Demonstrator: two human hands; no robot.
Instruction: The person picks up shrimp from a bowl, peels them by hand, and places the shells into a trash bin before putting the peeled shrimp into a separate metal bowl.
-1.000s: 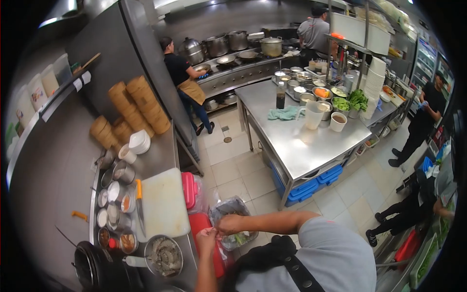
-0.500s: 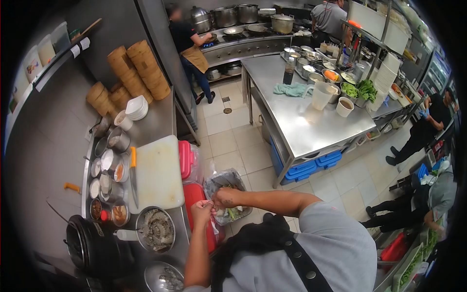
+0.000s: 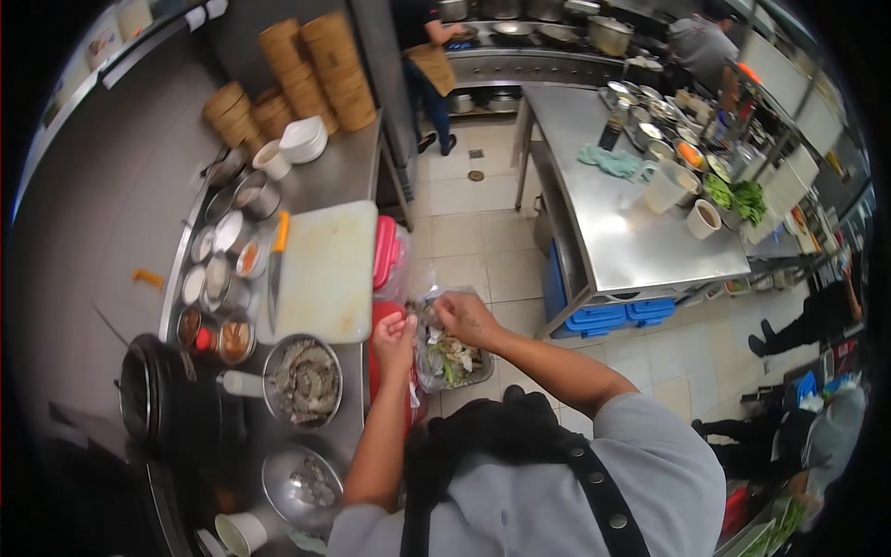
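My left hand (image 3: 395, 340) is closed, fingers curled together near the front edge of the counter; whatever it grips is too small to make out. To its right, my right hand (image 3: 464, 317) is pinched above a lined waste bin (image 3: 484, 369) full of scraps and green trimmings. A small greyish piece seems to be at its fingertips, but I cannot name it. On the counter left of my hands stands a metal bowl (image 3: 340, 394) of grey raw shrimp (image 3: 306, 379). Nearer me, a second metal bowl (image 3: 278, 473) contains a few more shrimp (image 3: 314, 485).
A white cutting board (image 3: 325, 269) with an orange-handled knife (image 3: 278, 251) lies on the counter. Red-lidded tubs (image 3: 387, 251) stand beside it. Bamboo steamers (image 3: 334, 70) are stacked behind. A steel table (image 3: 631, 241) stands across the aisle. Other people work by the stove and at right.
My hands have moved apart: the right one is now over the bin, the left one by the counter. The camera view has shifted, showing more of the near bowl and a cup.
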